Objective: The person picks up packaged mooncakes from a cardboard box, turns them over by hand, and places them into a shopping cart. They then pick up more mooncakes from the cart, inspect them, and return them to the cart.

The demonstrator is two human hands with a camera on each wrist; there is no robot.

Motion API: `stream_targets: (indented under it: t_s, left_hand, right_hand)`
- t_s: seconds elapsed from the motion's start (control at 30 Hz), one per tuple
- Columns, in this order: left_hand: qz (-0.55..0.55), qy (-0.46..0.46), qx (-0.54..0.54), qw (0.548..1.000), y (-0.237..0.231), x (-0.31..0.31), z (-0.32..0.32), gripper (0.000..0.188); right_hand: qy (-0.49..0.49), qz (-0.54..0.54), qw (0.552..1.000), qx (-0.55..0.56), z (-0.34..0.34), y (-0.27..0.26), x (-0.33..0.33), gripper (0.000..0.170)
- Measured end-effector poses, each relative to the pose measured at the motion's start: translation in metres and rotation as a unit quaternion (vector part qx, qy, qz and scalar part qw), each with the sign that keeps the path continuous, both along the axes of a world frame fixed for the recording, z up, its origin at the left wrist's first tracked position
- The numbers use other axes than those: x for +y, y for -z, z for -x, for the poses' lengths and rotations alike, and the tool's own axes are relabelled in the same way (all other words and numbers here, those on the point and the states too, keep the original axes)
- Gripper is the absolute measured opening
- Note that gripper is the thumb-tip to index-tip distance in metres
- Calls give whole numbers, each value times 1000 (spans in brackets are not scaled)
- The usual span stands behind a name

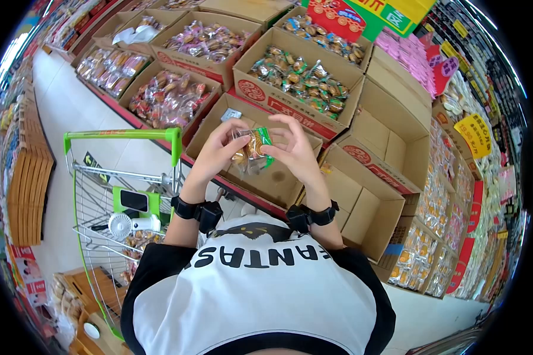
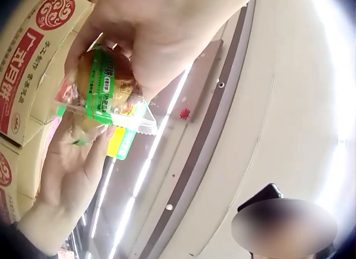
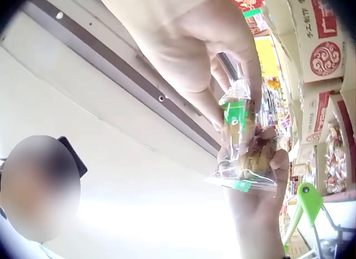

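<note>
Two wrapped mooncakes, one with a green-banded wrapper (image 1: 262, 139) and one in clear film (image 1: 239, 157), are held close together in front of my chest. My left hand (image 1: 220, 147) grips them from the left, thumb laid over the film. From the right, my right hand (image 1: 296, 155) pinches the green-banded wrapper, its index finger raised. In the left wrist view, a round brown mooncake (image 2: 89, 81) shows through film under a printed green band. The right wrist view has the clear wrapper (image 3: 236, 137) between both hands. Directly below lies a cardboard box (image 1: 278, 183).
Boxes of green-wrapped mooncakes (image 1: 299, 80) and red-wrapped ones (image 1: 166, 100) stand beyond my hands. To the right are open cardboard boxes (image 1: 391, 133). A green-handled shopping cart (image 1: 121, 135) at left carries a phone (image 1: 134, 201) and a white handheld fan (image 1: 121, 225).
</note>
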State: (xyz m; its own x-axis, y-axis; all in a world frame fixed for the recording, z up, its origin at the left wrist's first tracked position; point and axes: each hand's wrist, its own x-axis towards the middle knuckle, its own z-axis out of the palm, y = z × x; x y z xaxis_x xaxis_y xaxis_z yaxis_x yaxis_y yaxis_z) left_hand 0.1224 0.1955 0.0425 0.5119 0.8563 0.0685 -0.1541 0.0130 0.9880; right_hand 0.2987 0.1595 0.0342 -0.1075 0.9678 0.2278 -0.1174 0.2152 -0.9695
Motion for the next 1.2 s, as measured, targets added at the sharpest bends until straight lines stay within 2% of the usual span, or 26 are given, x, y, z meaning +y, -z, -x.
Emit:
stream_targets:
  t_s: [0.1, 0.17, 0.23, 0.3, 0.37, 0.4, 0.43, 0.53, 0.6, 0.7, 0.8, 0.93, 1.03, 1.13, 1.2]
  left_hand:
    - [-44, -45, 59, 996, 4, -3, 13, 14]
    - [-65, -68, 84, 992, 2, -8, 20, 14]
    - [-137, -115, 181, 967, -3, -13, 26, 15]
    - [-138, -146, 211, 957, -6, -18, 32, 17]
    - [-125, -172, 249, 945, -6, -21, 37, 19]
    - [-93, -167, 280, 941, -7, -22, 41, 29]
    - [-91, -172, 280, 940, -3, -23, 45, 29]
    - [-144, -210, 255, 933, 12, -24, 56, 33]
    - [-56, -156, 186, 969, 17, -21, 66, 35]
    - [-41, -146, 144, 978, 11, -26, 70, 34]
    - [-13, -122, 145, 982, -1, -29, 71, 35]
    - [-21, -142, 125, 982, -4, -31, 69, 38]
    - [8, -138, 70, 988, -11, -35, 66, 40]
    - [30, -174, 38, 984, -14, -39, 64, 42]
    - [63, -234, -15, 970, -11, -40, 63, 45]
  right_hand:
    - [-55, 61, 997, -6, 7, 4, 4, 59]
    - [-155, 121, 980, 20, 13, 5, 6, 56]
    - [-177, 120, 977, -7, 21, 9, 7, 54]
    - [-201, 117, 972, -34, 32, 12, 8, 52]
    - [-240, 114, 964, -3, 45, 13, 6, 46]
    - [-245, 96, 964, -22, 50, 17, 6, 42]
    - [-251, 97, 963, -23, 54, 20, 6, 42]
    - [-256, 91, 961, -49, 61, 26, 4, 41]
    - [-265, 168, 949, -16, 62, 25, 4, 40]
    - [-235, 110, 966, 4, 63, 32, 6, 40]
    - [-219, 127, 967, -11, 62, 27, 5, 43]
    - [-181, 114, 976, -33, 60, 30, 7, 43]
    - [-160, 139, 977, -14, 59, 27, 5, 39]
    - [-147, 146, 978, 29, 58, 23, 3, 40]
    - [-121, 187, 972, 71, 57, 15, 0, 40]
